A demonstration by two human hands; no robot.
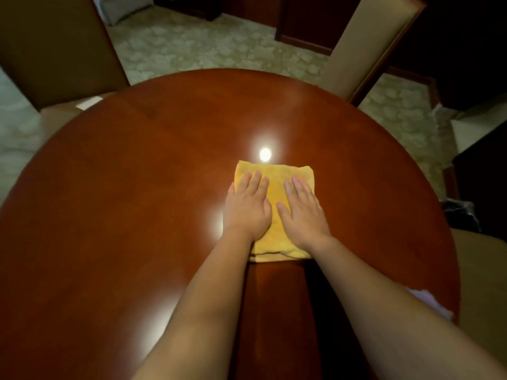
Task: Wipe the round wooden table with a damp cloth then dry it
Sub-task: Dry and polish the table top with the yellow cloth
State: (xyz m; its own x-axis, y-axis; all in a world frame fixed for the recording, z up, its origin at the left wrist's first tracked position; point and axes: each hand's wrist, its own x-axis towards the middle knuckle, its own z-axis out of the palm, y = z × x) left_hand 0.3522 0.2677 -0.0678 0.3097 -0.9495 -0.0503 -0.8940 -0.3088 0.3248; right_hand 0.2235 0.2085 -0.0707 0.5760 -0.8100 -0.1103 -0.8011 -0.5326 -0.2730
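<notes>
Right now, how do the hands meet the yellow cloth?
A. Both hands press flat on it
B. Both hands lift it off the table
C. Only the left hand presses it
A: the left hand and right hand lie flat, side by side, on the yellow cloth spread on the table.

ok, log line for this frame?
phase: wiping | left hand: flat on yellow cloth | right hand: flat on cloth | table: glossy

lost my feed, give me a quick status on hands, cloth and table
Left hand and right hand flat on folded yellow cloth, mid round wooden table. White item at right edge. Nothing blocking.
</notes>
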